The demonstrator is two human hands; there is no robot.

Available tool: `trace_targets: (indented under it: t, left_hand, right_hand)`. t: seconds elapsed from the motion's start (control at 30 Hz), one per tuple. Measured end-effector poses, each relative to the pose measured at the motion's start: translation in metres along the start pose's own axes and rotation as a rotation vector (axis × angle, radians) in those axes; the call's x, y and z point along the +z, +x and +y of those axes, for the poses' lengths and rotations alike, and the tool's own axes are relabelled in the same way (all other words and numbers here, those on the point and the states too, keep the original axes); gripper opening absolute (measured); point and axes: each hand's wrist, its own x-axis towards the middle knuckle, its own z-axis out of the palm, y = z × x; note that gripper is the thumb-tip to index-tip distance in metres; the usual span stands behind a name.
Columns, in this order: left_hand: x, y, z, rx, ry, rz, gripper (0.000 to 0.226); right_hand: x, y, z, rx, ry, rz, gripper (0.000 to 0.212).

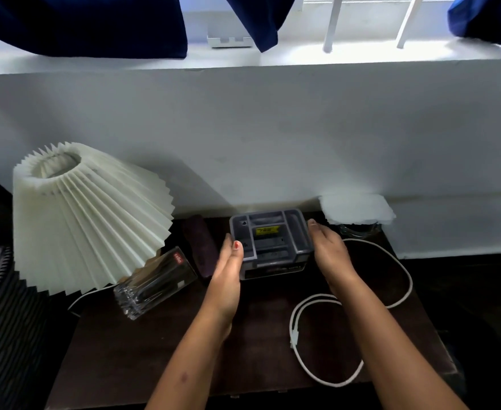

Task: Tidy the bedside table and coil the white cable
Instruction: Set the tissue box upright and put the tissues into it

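A grey plastic organiser tray (270,241) with a yellow label sits at the back middle of the dark wooden bedside table (154,350). My left hand (228,276) presses flat against its left side, and my right hand (327,250) against its right side, so both hands hold it between them. A white cable (302,362) lies in loose loops on the right half of the table, partly hidden under my right forearm.
A pleated white lamp shade (89,214) leans at the left, with a clear glass tumbler (154,282) lying on its side beside it. A dark purple cloth (200,247) lies behind. A glass covered by white tissue (357,213) stands at the back right. Striped bedding (0,306) lies far left.
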Motion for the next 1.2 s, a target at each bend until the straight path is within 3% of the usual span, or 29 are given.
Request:
trace_targets:
  t: [0.13, 0.33, 0.5, 0.8, 0.9, 1.03, 1.2]
  left_hand:
    - [0.000, 0.002, 0.002, 0.118, 0.058, 0.089, 0.050]
    - [0.001, -0.002, 0.004, 0.258, 0.317, 0.094, 0.049]
    - [-0.001, -0.004, 0.005, 0.301, 0.449, 0.089, 0.046]
    - [-0.003, -0.005, 0.002, 0.332, 0.569, 0.058, 0.045]
    - [-0.005, -0.005, 0.003, 0.337, 0.597, 0.063, 0.045]
    - [-0.005, -0.006, 0.004, 0.349, 0.599, 0.066, 0.045]
    - [-0.005, -0.008, 0.002, 0.366, 0.622, 0.046, 0.046]
  right_hand:
    - [-0.025, 0.006, 0.008, -0.119, -0.638, 0.237, 0.035]
    - [-0.029, 0.008, 0.028, -0.053, -1.051, 0.037, 0.042]
    - [-0.029, 0.014, 0.036, -0.002, -1.146, 0.029, 0.057]
    - [-0.021, 0.012, 0.030, 0.034, -1.088, 0.028, 0.068]
    - [-0.024, 0.013, 0.027, 0.028, -1.080, 0.014, 0.063]
    - [-0.023, 0.014, 0.026, -0.023, -1.123, 0.034, 0.036]
    - [-0.025, 0.026, 0.037, -0.034, -1.191, 0.022, 0.050]
